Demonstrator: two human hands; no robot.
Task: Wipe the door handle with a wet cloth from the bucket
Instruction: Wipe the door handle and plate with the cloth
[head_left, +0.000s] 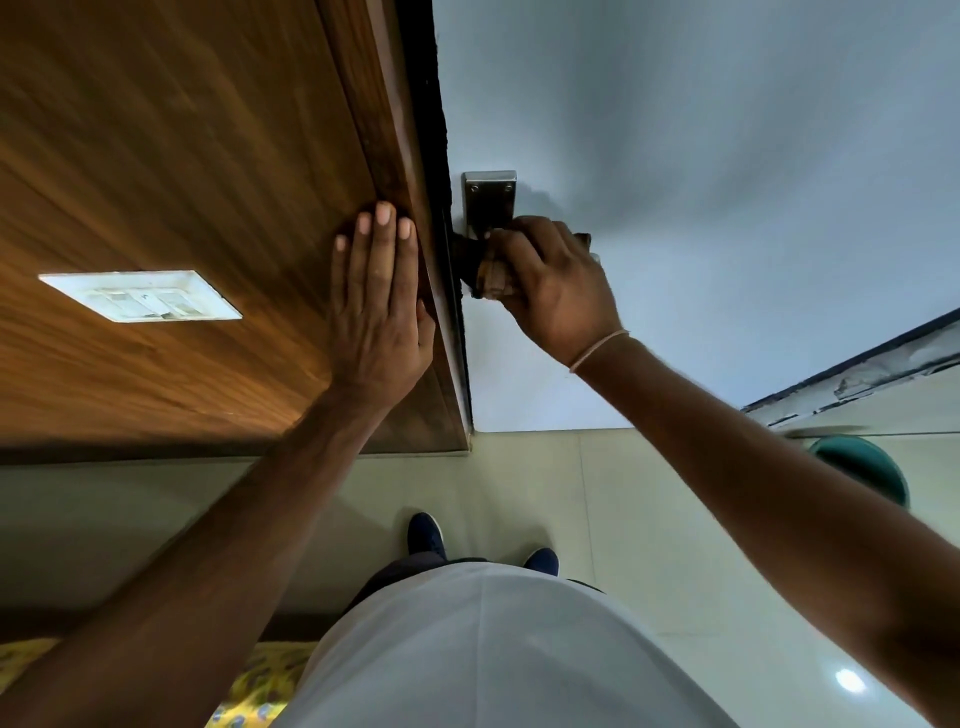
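The right hand (558, 288) is closed around a brown cloth (491, 273), its grip clamped on the bunched fabric and pressing it against the door handle (465, 254). The handle itself is almost wholly hidden under cloth and fingers; only a dark stub shows beside the door's edge, just below the metal backplate (488, 200) with 2 screws at its top. The backplate sits on the pale door (701, 156). A thin band (597, 351) circles the right wrist.

The left hand (379, 306) lies flat with its grip apart, 4 fingers spread on the wooden panel (182, 156) next to the door edge, holding nothing. A white switch plate (140, 296) sits on that panel, well apart from the hand.

Down on the tiled floor (597, 493), a green bucket (867, 467) stands to the right, partly cut off by the right forearm. 2 dark shoes (426, 532) show below the white shirt (493, 649).
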